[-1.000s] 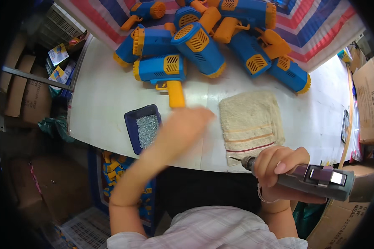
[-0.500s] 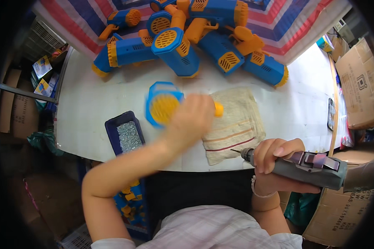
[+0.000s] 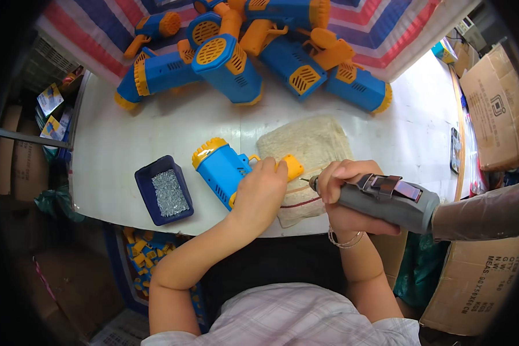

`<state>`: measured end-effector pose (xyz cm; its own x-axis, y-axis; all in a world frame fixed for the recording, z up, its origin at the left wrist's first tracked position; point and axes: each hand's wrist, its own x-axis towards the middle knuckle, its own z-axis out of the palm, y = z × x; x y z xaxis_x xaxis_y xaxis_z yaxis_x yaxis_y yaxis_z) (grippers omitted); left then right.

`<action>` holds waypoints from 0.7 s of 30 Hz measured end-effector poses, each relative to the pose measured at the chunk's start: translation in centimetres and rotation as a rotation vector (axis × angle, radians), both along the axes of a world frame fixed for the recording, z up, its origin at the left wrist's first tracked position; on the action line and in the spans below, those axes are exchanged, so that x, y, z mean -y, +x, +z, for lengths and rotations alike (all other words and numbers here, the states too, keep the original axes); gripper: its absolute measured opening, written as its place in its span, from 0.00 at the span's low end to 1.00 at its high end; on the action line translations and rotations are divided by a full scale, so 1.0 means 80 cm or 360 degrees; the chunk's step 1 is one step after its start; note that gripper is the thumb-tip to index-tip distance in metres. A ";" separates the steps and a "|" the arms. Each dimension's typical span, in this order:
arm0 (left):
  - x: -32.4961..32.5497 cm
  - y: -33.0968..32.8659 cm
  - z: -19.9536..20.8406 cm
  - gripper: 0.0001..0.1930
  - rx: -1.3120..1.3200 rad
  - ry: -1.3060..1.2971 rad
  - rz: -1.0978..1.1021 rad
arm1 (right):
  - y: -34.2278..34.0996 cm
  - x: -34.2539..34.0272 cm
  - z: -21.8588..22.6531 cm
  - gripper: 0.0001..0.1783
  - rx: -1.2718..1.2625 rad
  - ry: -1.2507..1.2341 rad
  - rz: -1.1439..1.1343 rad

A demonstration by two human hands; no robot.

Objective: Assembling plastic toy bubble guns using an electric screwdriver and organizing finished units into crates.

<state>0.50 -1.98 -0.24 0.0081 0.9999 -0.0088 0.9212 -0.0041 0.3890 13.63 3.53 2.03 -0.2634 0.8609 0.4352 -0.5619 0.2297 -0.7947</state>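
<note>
A blue toy gun (image 3: 220, 173) with a yellow toothed ring and yellow handle lies on the white table, its handle over a folded beige cloth (image 3: 305, 141). My left hand (image 3: 259, 193) is closed on it by the handle, with the palm side hidden. My right hand (image 3: 349, 193) is wrapped round a grey electric screwdriver (image 3: 380, 205). Its thin bit points left, close to the yellow handle, but I cannot tell whether they touch. Left of the toy gun stands a dark blue bin (image 3: 146, 187) of small silvery screws.
Several blue and yellow toy guns (image 3: 228, 69) are piled at the back against a striped sheet (image 3: 380, 29). A phone (image 3: 455, 150) lies at the right edge. Cardboard boxes (image 3: 493, 109) stand to the right. Below the table at left, a crate (image 3: 118, 268) holds small yellow and blue parts.
My left hand has turned the toy gun, so its yellow ring faces away and its side shows. The screwdriver has moved left and up toward the handle.
</note>
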 end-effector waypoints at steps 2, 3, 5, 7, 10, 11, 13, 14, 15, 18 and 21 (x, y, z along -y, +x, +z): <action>0.000 0.000 -0.001 0.19 0.0016 -0.0014 0.0013 | -0.004 -0.003 -0.002 0.55 -0.0015 -0.0021 -0.0031; 0.001 -0.001 -0.002 0.19 0.0019 -0.0018 0.0019 | -0.006 -0.005 -0.003 0.55 -0.0008 -0.0011 -0.0023; 0.001 -0.001 -0.005 0.20 0.0081 0.0026 0.0044 | -0.010 -0.010 -0.007 0.55 0.0002 -0.0005 -0.0010; 0.000 -0.002 -0.008 0.20 0.0133 0.0034 0.0048 | -0.014 -0.016 -0.015 0.53 -0.0022 -0.0004 0.0048; -0.004 -0.004 -0.006 0.20 0.0058 0.0095 0.0011 | -0.014 -0.020 -0.017 0.51 -0.0068 0.0020 0.0157; -0.006 -0.004 -0.005 0.20 -0.0065 0.0151 -0.0033 | -0.011 -0.021 -0.019 0.51 -0.0055 0.0006 0.0177; -0.011 -0.004 -0.006 0.21 -0.0094 0.0147 -0.0024 | -0.008 -0.026 -0.024 0.52 -0.0053 0.0013 0.0220; -0.010 -0.005 -0.008 0.21 -0.0129 0.0137 -0.0019 | -0.012 -0.026 -0.024 0.54 -0.0056 0.0013 0.0259; -0.009 -0.005 -0.013 0.21 -0.0142 0.0133 0.0004 | -0.019 -0.019 -0.015 0.54 0.0016 -0.0150 0.0037; -0.002 -0.005 -0.018 0.22 -0.0193 0.0204 0.0096 | -0.004 -0.014 0.006 0.63 -0.0036 -0.0249 -0.0179; 0.021 -0.006 0.012 0.28 0.0106 0.0345 -0.0070 | 0.019 -0.015 0.041 0.62 -0.0068 -0.0198 -0.0386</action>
